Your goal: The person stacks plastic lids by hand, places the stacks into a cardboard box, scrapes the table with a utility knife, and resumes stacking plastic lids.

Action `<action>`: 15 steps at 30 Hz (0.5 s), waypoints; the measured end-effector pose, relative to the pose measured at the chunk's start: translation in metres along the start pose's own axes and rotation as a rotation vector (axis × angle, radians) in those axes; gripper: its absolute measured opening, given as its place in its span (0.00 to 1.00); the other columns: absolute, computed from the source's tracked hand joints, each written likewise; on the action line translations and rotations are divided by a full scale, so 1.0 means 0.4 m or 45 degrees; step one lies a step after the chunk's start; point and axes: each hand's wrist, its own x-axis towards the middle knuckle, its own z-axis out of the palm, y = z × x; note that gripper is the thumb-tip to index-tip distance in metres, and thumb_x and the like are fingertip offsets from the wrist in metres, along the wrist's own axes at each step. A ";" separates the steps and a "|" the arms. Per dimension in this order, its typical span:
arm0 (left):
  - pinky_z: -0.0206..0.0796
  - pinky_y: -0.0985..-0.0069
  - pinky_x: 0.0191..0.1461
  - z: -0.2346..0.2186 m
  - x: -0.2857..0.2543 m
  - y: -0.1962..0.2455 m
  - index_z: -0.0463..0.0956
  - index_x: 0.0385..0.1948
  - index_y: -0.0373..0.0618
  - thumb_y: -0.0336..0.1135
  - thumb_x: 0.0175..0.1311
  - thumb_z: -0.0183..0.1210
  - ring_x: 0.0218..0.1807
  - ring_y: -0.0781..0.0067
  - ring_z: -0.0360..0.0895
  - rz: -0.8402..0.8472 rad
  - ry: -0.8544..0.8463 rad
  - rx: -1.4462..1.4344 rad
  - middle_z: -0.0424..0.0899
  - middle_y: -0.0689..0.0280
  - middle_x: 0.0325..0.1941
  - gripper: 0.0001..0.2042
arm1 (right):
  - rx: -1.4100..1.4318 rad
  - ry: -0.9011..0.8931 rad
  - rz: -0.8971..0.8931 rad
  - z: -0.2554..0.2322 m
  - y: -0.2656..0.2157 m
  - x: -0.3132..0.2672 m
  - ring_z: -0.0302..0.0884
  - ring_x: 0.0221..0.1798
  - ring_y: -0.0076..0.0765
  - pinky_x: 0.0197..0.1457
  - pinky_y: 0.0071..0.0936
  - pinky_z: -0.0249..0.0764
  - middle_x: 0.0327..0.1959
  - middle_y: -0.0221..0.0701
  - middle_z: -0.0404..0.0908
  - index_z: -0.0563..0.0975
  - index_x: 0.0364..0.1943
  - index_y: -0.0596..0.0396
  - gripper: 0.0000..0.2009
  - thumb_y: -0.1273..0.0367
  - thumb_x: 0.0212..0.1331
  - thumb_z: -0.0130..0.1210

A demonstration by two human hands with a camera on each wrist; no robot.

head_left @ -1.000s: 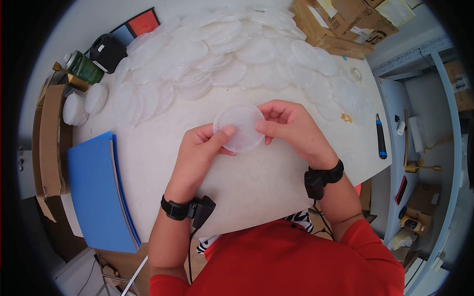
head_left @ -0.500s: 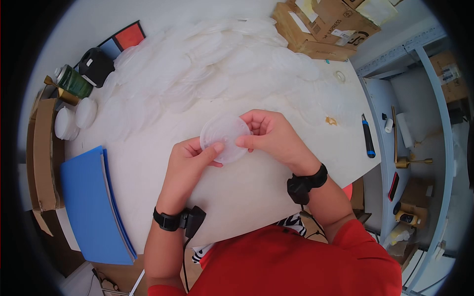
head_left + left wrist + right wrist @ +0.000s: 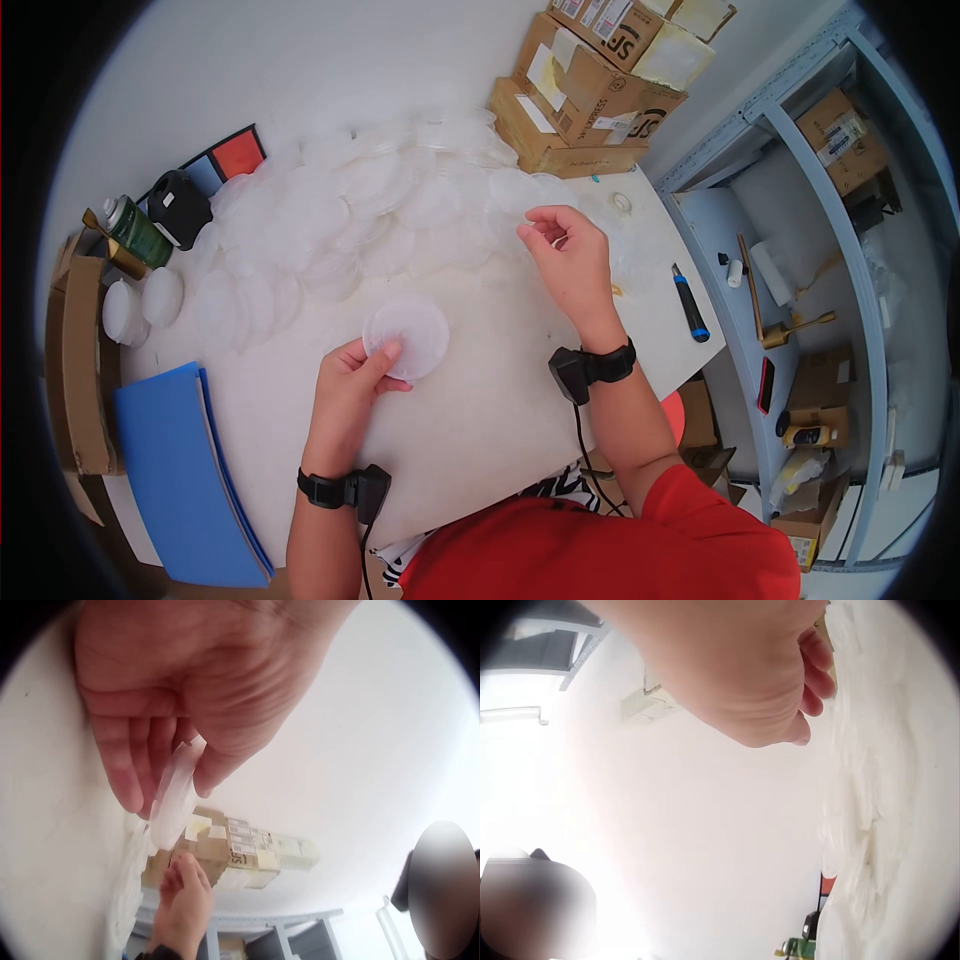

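My left hand [image 3: 345, 385] pinches a round translucent plastic lid [image 3: 418, 335] at its near left edge, thumb on top and fingers beneath. In the left wrist view the lid [image 3: 174, 799] shows edge-on between thumb and fingers, with its thin raised rim. My right hand [image 3: 575, 265] is off the lid, farther right, over the near right part of a big pile of similar lids [image 3: 370, 185]. Its fingers are loosely bent with the thumb near the index finger. In the right wrist view nothing shows in the right hand [image 3: 765, 682], and the pile [image 3: 870, 787] lies beside it.
Cardboard boxes [image 3: 590, 100] stack at the back right. A utility knife [image 3: 690, 305] lies by the table's right edge, near a blue-grey shelf [image 3: 760, 290]. On the left are a blue folder [image 3: 185, 475], a black jug [image 3: 180, 208], a green can [image 3: 138, 232] and two white round stacks [image 3: 162, 297].
My right hand has let go of the lid's right side and moved right toward the pile. The left hand keeps its grip. The head view has tilted up, showing more of the boxes and shelf.
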 end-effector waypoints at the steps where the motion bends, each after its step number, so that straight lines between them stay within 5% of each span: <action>1: 0.78 0.78 0.41 -0.001 0.001 -0.001 0.83 0.49 0.34 0.36 0.74 0.61 0.38 0.77 0.84 0.000 -0.011 -0.013 0.89 0.63 0.41 0.13 | -0.164 -0.007 -0.054 -0.015 -0.004 0.017 0.80 0.39 0.38 0.48 0.31 0.78 0.39 0.36 0.84 0.84 0.44 0.59 0.12 0.73 0.55 0.68; 7: 0.79 0.78 0.41 -0.006 0.003 0.000 0.81 0.52 0.35 0.36 0.75 0.59 0.38 0.78 0.84 0.023 -0.061 -0.079 0.88 0.64 0.43 0.14 | -0.500 -0.075 -0.266 -0.008 0.043 0.073 0.75 0.55 0.47 0.59 0.40 0.74 0.46 0.37 0.79 0.85 0.43 0.57 0.14 0.73 0.51 0.71; 15: 0.79 0.78 0.43 -0.015 0.002 0.002 0.79 0.56 0.36 0.37 0.76 0.58 0.40 0.79 0.83 0.016 -0.116 -0.176 0.87 0.65 0.45 0.15 | -0.611 -0.049 -0.381 0.027 0.082 0.091 0.75 0.53 0.47 0.57 0.40 0.75 0.44 0.36 0.79 0.86 0.42 0.55 0.13 0.74 0.50 0.70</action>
